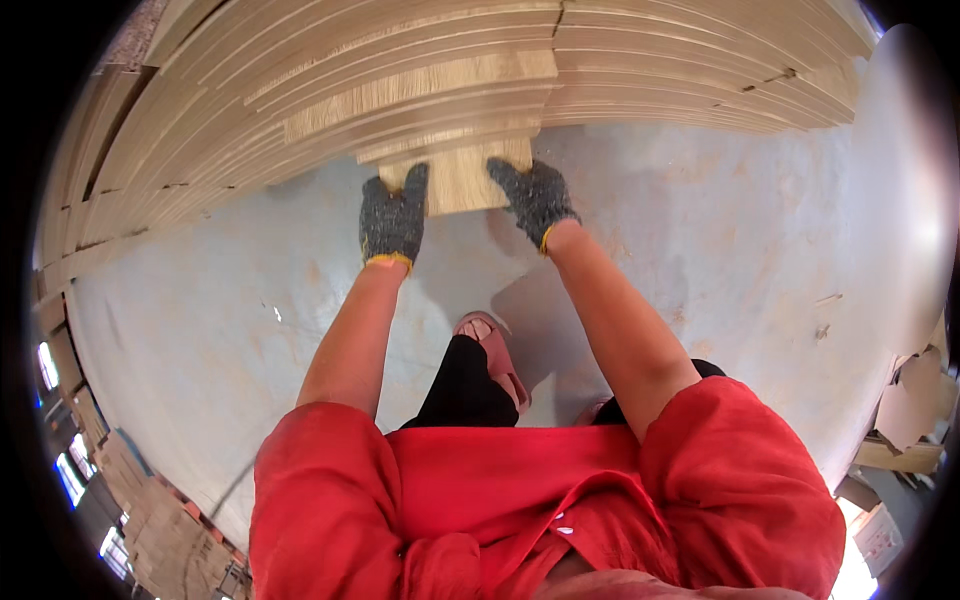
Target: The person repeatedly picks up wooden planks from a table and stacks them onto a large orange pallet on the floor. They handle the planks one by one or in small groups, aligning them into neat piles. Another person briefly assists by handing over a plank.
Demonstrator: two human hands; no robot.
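My left hand (393, 218) and right hand (532, 196), both in grey knit gloves, are closed on the two side edges of a narrow wooden board (462, 178) whose far end sits in the tall stack of plywood sheets (300, 90) ahead. My grip is only fingertips on thin edges, so the board could slip and drop onto my sandalled foot (492, 350) on the concrete floor (700, 260). Dragging it could also unsettle neighbouring sheets.
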